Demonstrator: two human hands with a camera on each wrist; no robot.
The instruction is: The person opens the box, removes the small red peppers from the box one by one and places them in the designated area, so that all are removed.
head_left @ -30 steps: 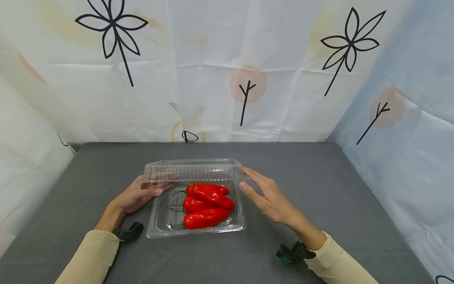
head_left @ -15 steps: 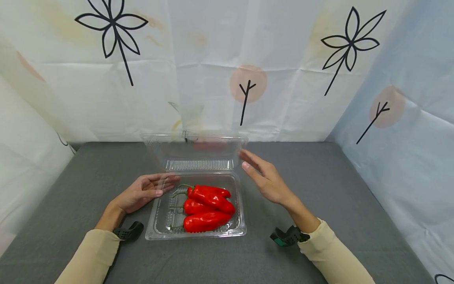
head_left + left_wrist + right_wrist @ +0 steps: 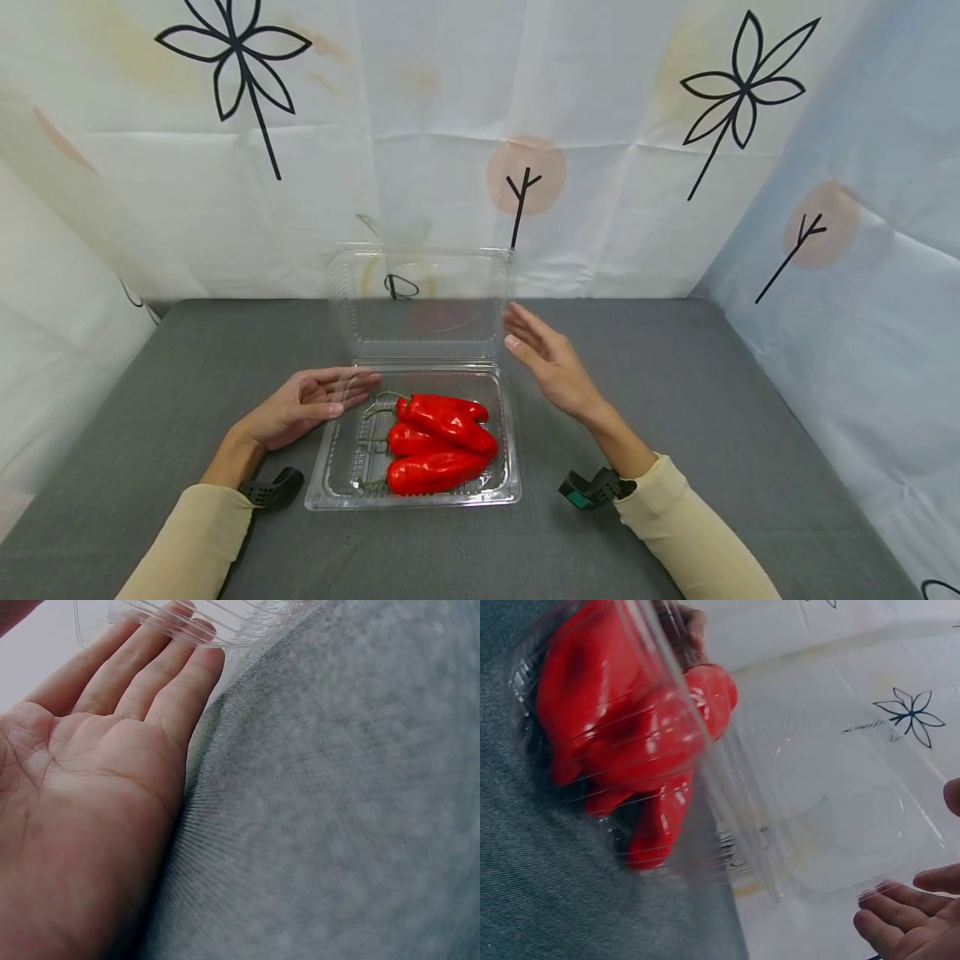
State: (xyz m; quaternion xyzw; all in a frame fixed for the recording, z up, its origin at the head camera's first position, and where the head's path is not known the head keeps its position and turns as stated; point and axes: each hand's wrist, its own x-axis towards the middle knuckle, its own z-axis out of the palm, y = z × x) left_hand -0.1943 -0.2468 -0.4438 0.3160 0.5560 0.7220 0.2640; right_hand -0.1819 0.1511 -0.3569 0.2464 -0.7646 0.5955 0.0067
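Note:
A clear plastic clamshell container (image 3: 412, 502) rests on the table with its lid (image 3: 450, 337) raised at the back. Several red peppers (image 3: 442, 473) with green stems lie in its tray, stems toward the left. My left hand (image 3: 300, 408) lies at the tray's left rear corner, palm turned inward; in the left wrist view its straight fingertips (image 3: 201, 634) reach the clear plastic. Beside the lid's right edge is my right hand (image 3: 555, 367), fingers straight and thumb apart. In the right wrist view, its fingertips (image 3: 874, 907) are close to the lid edge; contact is unclear.
Grey cloth covers the table (image 3: 637, 375). A white printed curtain (image 3: 600, 208) hangs behind its far edge, with more fabric on both sides. Dark straps (image 3: 596, 489) are on both wrists.
The lid has swung up and backward from half over the tray to upright. My right hand has moved slightly away from me beside it. My left hand has barely moved.

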